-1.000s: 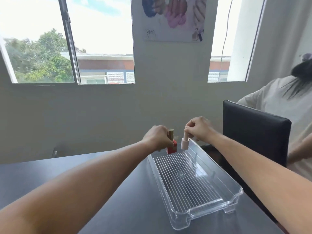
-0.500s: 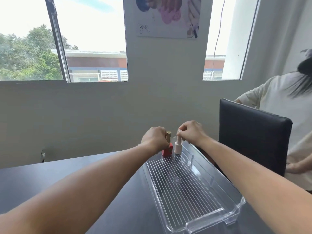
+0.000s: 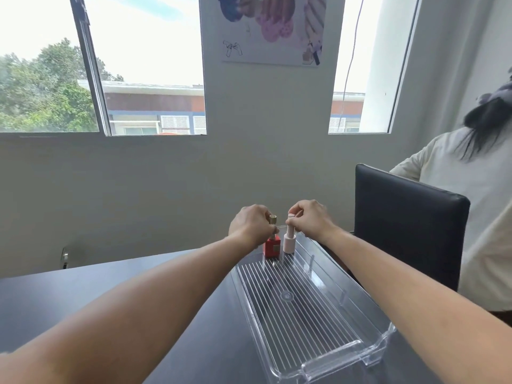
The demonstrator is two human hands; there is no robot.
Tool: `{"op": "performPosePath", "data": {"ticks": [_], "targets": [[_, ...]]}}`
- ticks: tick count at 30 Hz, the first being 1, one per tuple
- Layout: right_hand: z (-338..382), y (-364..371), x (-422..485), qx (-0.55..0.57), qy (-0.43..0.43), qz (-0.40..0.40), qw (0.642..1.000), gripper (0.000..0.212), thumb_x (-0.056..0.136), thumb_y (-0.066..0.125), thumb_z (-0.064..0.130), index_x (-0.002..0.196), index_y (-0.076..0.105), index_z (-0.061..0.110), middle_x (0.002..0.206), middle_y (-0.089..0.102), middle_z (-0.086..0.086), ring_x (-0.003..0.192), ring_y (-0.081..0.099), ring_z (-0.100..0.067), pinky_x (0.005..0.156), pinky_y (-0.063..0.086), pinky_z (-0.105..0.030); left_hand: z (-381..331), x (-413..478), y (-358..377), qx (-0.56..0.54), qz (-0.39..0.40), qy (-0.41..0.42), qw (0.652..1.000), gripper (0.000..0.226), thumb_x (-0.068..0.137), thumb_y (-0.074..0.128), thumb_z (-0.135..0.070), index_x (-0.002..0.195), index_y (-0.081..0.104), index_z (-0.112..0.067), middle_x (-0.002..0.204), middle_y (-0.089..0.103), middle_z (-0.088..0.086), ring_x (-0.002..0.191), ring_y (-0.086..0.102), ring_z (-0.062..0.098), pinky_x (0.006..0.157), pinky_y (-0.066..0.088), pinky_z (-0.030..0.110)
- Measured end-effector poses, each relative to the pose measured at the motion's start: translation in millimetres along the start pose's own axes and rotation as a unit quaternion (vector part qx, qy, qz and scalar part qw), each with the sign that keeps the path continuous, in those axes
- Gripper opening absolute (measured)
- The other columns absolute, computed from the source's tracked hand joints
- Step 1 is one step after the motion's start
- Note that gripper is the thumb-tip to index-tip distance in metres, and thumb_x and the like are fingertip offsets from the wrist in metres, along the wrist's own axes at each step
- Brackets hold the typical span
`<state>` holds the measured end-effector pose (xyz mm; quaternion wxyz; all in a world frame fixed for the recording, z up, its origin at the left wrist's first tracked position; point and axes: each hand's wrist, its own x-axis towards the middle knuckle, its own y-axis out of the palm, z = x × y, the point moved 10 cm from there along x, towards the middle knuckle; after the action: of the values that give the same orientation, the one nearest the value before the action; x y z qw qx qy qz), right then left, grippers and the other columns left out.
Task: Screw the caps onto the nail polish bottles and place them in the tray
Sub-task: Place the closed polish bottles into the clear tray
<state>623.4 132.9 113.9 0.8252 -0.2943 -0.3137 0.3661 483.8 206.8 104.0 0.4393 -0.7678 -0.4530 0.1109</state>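
Note:
A clear ribbed plastic tray [image 3: 368, 347] lies lengthwise on the dark table. At its far end stand two nail polish bottles side by side. The red square bottle [image 3: 271, 246] has a gold cap, and my left hand [image 3: 250, 227] grips that cap from the left. The pale pink round bottle [image 3: 289, 243] stands just right of it, and my right hand [image 3: 310, 220] pinches its pale cap from above. Both bottles are upright and both look set down on the tray floor.
The dark table [image 3: 83, 295] runs left of the tray. A black chair back [image 3: 407, 225] stands right of the tray's far end. Behind it is a person in a light top [image 3: 479, 206]. The grey wall and windows lie beyond the table.
Both hands have come down slightly with the bottles, which now stand at the tray's far end. The camera view has shifted a little.

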Motion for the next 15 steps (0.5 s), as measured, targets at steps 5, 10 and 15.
{"op": "performPosePath", "data": {"ticks": [5,10,15], "targets": [[1.5,-7.9,-5.3,-0.012,0.009,-0.012,1.0,0.034,0.082,0.071,0.026,0.113,0.065,0.015,0.104,0.07,-0.007,0.106,0.06,-0.023,0.083,0.041,-0.027,-3.9,-7.6,-10.8,0.004,-0.002,-0.003,1.0,0.051,0.083,0.076,-0.039,0.129,0.062,-0.022,0.119,0.068,0.004,0.1,0.07,0.029,0.086,0.059,0.042],[19.3,-29.6,-30.3,-0.009,-0.005,-0.04,0.999,0.031,0.084,0.067,0.022,0.114,0.065,0.013,0.106,0.067,-0.008,0.107,0.059,-0.025,0.09,0.044,-0.03,-8.1,-29.3,-43.9,-0.029,-0.021,0.0,0.999,0.037,0.086,0.072,-0.034,0.121,0.068,-0.023,0.111,0.073,0.003,0.097,0.07,0.024,0.084,0.06,0.041],[63.3,-60.0,-76.2,0.071,-0.046,-0.09,0.992,0.02,0.087,0.065,0.018,0.105,0.071,0.01,0.098,0.071,-0.006,0.096,0.065,-0.021,0.092,0.052,-0.037,-14.9,-75.6,-98.1,-0.058,-0.052,0.028,0.997,0.013,0.085,0.072,-0.035,0.095,0.077,-0.03,0.098,0.078,-0.006,0.09,0.073,0.017,0.086,0.059,0.038]]}}
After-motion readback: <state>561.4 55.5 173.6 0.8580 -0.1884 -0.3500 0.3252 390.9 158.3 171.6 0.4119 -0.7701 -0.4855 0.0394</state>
